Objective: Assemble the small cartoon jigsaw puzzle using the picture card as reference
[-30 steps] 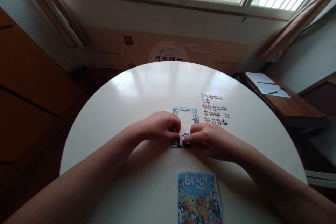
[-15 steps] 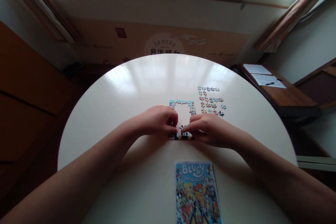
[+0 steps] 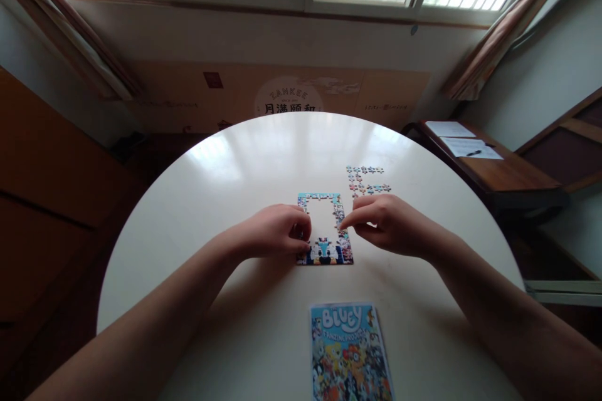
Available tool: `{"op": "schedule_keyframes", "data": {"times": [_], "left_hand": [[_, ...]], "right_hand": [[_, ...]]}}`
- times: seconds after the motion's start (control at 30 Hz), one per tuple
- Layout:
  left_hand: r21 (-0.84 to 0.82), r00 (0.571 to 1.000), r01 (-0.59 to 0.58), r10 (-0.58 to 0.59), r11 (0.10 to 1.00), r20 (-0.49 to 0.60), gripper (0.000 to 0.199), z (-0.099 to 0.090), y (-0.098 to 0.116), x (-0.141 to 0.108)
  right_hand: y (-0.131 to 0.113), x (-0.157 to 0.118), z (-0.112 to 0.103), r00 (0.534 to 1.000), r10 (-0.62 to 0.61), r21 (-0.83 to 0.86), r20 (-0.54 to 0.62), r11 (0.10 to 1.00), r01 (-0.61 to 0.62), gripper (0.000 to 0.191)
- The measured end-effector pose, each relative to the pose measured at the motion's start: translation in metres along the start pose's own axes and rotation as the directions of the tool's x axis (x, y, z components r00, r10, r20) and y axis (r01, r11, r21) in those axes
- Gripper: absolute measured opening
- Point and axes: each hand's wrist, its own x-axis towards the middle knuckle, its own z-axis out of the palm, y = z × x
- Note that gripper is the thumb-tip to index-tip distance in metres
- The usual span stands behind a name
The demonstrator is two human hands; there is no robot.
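A partly assembled jigsaw puzzle (image 3: 324,258) lies on the white table, its border joined around a bare middle. A blue-and-white dog face (image 3: 322,249) fills its lower part. My left hand (image 3: 277,230) rests at the puzzle's left edge, fingers curled and thumb against the border, gripping it. Over the right edge, my right hand (image 3: 388,223) has its thumb and index finger pinched together; whatever is between the tips is too small to tell. Loose jigsaw pieces (image 3: 370,188) lie in rows beyond the right hand, which hides some of them.
Nearer me lies a colourful picture sheet (image 3: 350,351) lettered "Bluey". The round white table (image 3: 188,213) has a curved far edge before a printed panel (image 3: 385,84). A wooden side table (image 3: 512,169) with papers (image 3: 470,147) and a pen stands at right.
My right hand has moved from the puzzle's lower middle to its right edge, uncovering the dog face. My left hand stays at the left edge. The camera view has tilted up slightly.
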Motion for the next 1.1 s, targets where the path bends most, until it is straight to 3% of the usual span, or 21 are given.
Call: {"op": "schedule_keyframes", "data": {"times": [0.13, 0.2, 0.23, 0.3, 0.37, 0.4, 0.47, 0.53, 0.63, 0.83, 0.93, 1.03, 1.1], "left_hand": [[0.002, 1.0, 0.005, -0.005, 1.0, -0.008, 0.012, 0.0, -0.001, -0.001], [0.002, 1.0, 0.003, -0.003, 1.0, -0.016, 0.014, 0.001, -0.003, -0.001], [0.004, 1.0, 0.003, -0.003, 1.0, -0.025, 0.015, 0.002, -0.005, 0.0], [0.006, 1.0, -0.011, 0.011, 1.0, -0.029, 0.017, 0.002, -0.008, 0.0], [-0.001, 0.999, -0.024, 0.024, 1.0, -0.031, 0.018, 0.002, -0.012, 0.0], [-0.012, 0.999, -0.027, 0.027, 1.0, -0.039, 0.018, 0.002, -0.014, 0.0], [-0.04, 0.997, -0.037, 0.034, 0.998, -0.072, 0.019, 0.0, -0.017, 0.0], [-0.047, 0.992, -0.052, 0.046, 0.998, -0.118, 0.022, -0.002, -0.017, -0.001], [0.001, 0.985, -0.067, 0.066, 0.998, -0.162, 0.031, -0.004, -0.015, -0.002], [0.195, 0.944, -0.084, 0.141, 0.977, -0.298, 0.029, 0.004, -0.013, 0.001], [0.283, 0.924, -0.046, 0.148, 0.958, -0.352, 0.052, 0.016, -0.018, 0.005], [0.358, 0.945, 0.025, 0.095, 0.933, -0.313, 0.081, 0.026, -0.024, 0.01], [0.393, 0.957, 0.054, 0.064, 0.918, -0.282, 0.088, 0.03, -0.025, 0.013]], "right_hand": [[0.007, -0.004, -0.015, 0.984, 0.06, 0.014, -0.166, 0.998, -0.058, 0.027], [0.014, -0.007, -0.026, 0.928, 0.091, 0.007, -0.362, 0.995, -0.095, 0.026], [0.019, -0.009, -0.032, 0.87, 0.101, -0.007, -0.483, 0.993, -0.119, 0.026], [0.032, -0.014, -0.044, 0.697, 0.11, -0.038, -0.709, 0.98, -0.194, 0.023], [0.049, -0.019, -0.052, 0.526, 0.127, -0.035, -0.841, 0.957, -0.287, 0.022], [0.057, -0.02, -0.055, 0.465, 0.144, -0.017, -0.873, 0.946, -0.325, 0.021], [0.074, -0.023, -0.056, 0.406, 0.207, 0.043, -0.89, 0.925, -0.377, 0.021], [0.086, -0.023, -0.054, 0.424, 0.301, 0.106, -0.854, 0.899, -0.426, 0.023], [0.096, -0.024, -0.05, 0.507, 0.458, 0.164, -0.73, 0.838, -0.52, 0.026], [0.09, -0.028, -0.053, 0.633, 0.677, 0.103, -0.375, 0.71, -0.697, 0.024], [0.083, -0.029, -0.054, 0.652, 0.731, 0.049, -0.2, 0.672, -0.739, 0.022], [0.079, -0.028, -0.053, 0.657, 0.747, 0.015, -0.102, 0.661, -0.75, 0.017], [0.079, -0.027, -0.051, 0.658, 0.75, 0.006, -0.065, 0.659, -0.752, 0.015]]}}
